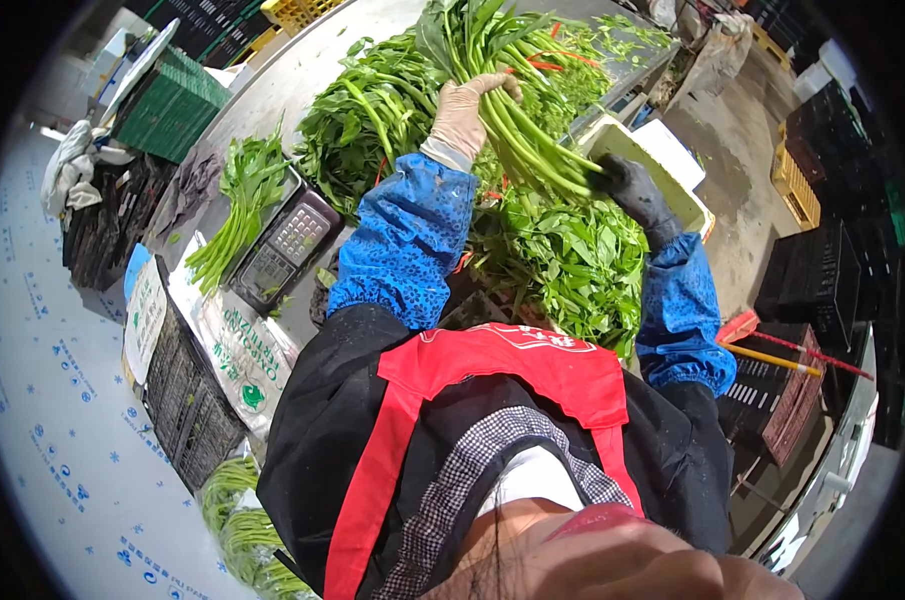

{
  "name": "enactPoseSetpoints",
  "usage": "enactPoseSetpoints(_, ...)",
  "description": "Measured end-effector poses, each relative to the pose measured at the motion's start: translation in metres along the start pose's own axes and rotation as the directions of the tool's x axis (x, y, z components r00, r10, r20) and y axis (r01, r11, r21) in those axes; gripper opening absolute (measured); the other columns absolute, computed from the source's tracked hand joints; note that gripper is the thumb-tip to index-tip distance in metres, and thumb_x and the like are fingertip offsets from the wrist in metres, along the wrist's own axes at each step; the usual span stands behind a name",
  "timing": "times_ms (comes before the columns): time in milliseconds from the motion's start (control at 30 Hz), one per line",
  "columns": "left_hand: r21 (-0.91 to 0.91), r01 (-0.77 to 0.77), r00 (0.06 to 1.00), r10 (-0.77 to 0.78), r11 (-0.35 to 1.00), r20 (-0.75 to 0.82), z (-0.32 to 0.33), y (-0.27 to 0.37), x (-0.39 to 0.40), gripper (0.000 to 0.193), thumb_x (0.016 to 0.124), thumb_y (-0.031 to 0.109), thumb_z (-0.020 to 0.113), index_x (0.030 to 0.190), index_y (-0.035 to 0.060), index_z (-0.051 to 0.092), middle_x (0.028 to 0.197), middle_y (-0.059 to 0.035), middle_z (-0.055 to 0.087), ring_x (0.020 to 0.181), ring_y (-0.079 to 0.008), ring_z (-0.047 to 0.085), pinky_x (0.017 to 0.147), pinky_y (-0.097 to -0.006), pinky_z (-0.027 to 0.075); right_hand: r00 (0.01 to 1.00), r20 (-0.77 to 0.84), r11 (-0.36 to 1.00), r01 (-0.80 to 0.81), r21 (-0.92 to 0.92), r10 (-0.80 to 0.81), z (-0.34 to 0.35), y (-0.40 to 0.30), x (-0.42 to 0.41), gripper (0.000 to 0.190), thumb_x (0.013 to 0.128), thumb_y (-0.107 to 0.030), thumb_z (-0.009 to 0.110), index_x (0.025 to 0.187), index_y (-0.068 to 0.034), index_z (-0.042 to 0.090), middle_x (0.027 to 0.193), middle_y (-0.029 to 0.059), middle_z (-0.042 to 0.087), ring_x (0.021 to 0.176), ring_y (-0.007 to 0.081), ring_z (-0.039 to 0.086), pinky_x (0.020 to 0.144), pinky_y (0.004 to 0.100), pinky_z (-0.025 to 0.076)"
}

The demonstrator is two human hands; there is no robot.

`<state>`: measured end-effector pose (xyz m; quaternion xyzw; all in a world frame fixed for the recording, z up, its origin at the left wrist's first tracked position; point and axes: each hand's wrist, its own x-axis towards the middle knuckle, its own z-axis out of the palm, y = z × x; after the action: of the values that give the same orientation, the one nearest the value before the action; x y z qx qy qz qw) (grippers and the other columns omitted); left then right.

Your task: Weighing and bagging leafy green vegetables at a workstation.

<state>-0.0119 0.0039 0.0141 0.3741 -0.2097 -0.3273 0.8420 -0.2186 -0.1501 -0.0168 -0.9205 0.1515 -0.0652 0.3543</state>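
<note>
My left hand (461,112), in a pale thin glove, grips a bunch of long-stemmed leafy greens (516,135) just below the leaves. My right hand (632,191), in a dark glove, closes around the cut stem ends at the bunch's lower right. The bunch is held at a slant, leaves towards the table's far side. Beneath and beside it lie a heap of leafy greens (580,262) and a larger leafy pile (362,124). Red ties (553,60) show among the greens. A smaller bunch (246,202) rests partly across a weighing scale with a keypad (287,244) on the left.
A white foam box (647,161) stands by my right hand. On the left are green crates (171,105), a black crate (189,390) and a printed sack (246,352). Bagged green vegetables (250,532) lie lower left. Dark crates (809,281) and a yellow-handled tool (771,358) are right.
</note>
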Motion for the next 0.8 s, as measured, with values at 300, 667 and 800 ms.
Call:
enactPoseSetpoints(300, 0.444, -0.233, 0.969, 0.247, 0.865, 0.028, -0.043, 0.015, -0.015, 0.016, 0.078, 0.012, 0.059, 0.092, 0.0027, 0.059, 0.087, -0.0077, 0.063, 0.077, -0.0191, 0.060, 0.075, -0.0335, 0.049, 0.993, 0.091, 0.959, -0.093, 0.269, 0.071, -0.014, 0.046, 0.021, 0.080, 0.069, -0.018, 0.071, 0.134, -0.008, 0.027, 0.132, 0.0156, 0.038, 0.118, 0.0264, 0.041, 0.094, 0.0355, 0.036)
enactPoseSetpoints(667, 0.154, -0.133, 0.984, 0.149, 0.979, -0.094, -0.014, 0.037, -0.062, 0.058, 0.069, 0.000, 0.070, 0.109, -0.0158, 0.030, 0.081, -0.0188, 0.061, 0.073, -0.0227, 0.062, 0.067, -0.0321, 0.051, 0.944, 0.052, 0.833, 0.261, 0.489, -0.326, 0.099, -0.081, 0.042, 0.050, 0.072, -0.009, 0.070, 0.114, 0.000, 0.043, 0.100, 0.0103, 0.057, 0.084, 0.0177, 0.055, 0.074, 0.0291, 0.045)
enactPoseSetpoints(800, 0.073, -0.254, 0.966, 0.250, 0.964, 0.068, -0.032, 0.076, -0.087, 0.042, 0.067, -0.003, 0.070, 0.100, -0.0117, 0.047, 0.094, -0.0193, 0.058, 0.083, -0.0267, 0.061, 0.071, -0.0346, 0.054, 0.931, 0.090, 0.826, 0.268, 0.496, -0.355, 0.109, -0.133, 0.046, 0.048, 0.073, -0.007, 0.069, 0.113, 0.000, 0.043, 0.101, 0.0099, 0.058, 0.086, 0.0173, 0.056, 0.075, 0.0281, 0.046)
